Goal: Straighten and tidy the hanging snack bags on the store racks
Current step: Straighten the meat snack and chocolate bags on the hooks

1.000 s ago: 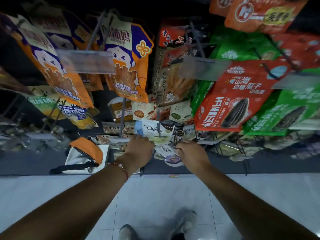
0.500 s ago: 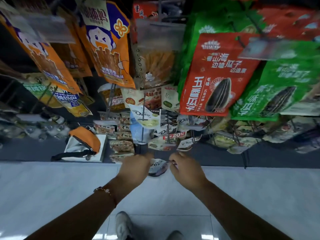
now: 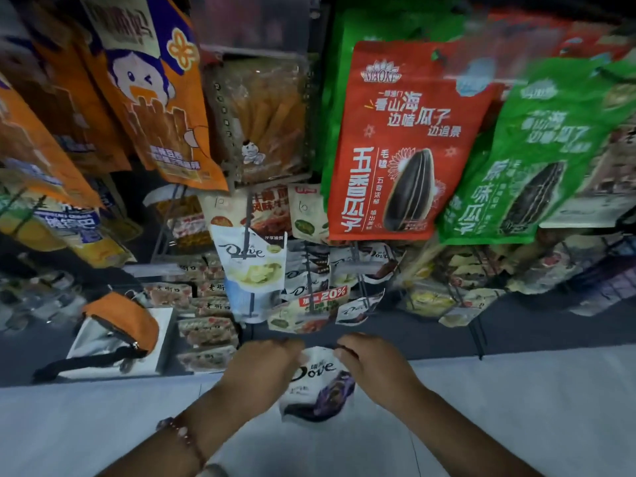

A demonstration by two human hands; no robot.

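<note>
A: Status on the wire peg rack (image 3: 306,270) of hanging snack bags?

B: Upper rows are hanging: tall red foil sunflower-seed bag (image 3: 399,142), green foil sunflower-seed bag (image 3: 537,153) just right of it and blurred, orange-and-purple foil bag with a cartoon duck (image 3: 155,94) on the left. Below those, a white-and-pale-blue Dove pouch (image 3: 253,270) is sitting on a peg at the front of its row, with more small Dove pouches crowding behind and to the right, some tilted.

A: And the bag being worked?

B: Small white-and-purple Dove pouch (image 3: 318,383). It is off the rack, held low in front of the bottom row, over the pale tiled floor (image 3: 516,407). It is hanging below both hands, face toward the camera.

A: Grip?

B: The left hand (image 3: 261,368) is pinching the pouch's top-left corner, the right hand (image 3: 377,366) the top-right. Fingers on both are curling in on the top edge; the exact contact is hidden behind the knuckles.

A: Step?

B: My read: mid re-hang. The pouch is squared between two hands and not on any peg yet.

A: Next move needs?

B: Probably lifting it to the Dove row, finding the hang hole in the header, threading it onto a free peg tip. The hole isn't visible from here, so alignment is likely going by feel. Keep the header flat, or it is going on crooked.

A: Anything else around?

B: Orange-and-white fabric pouch with a black strap (image 3: 117,335) is lying on the low shelf to the left, well apart from the hands.
</note>
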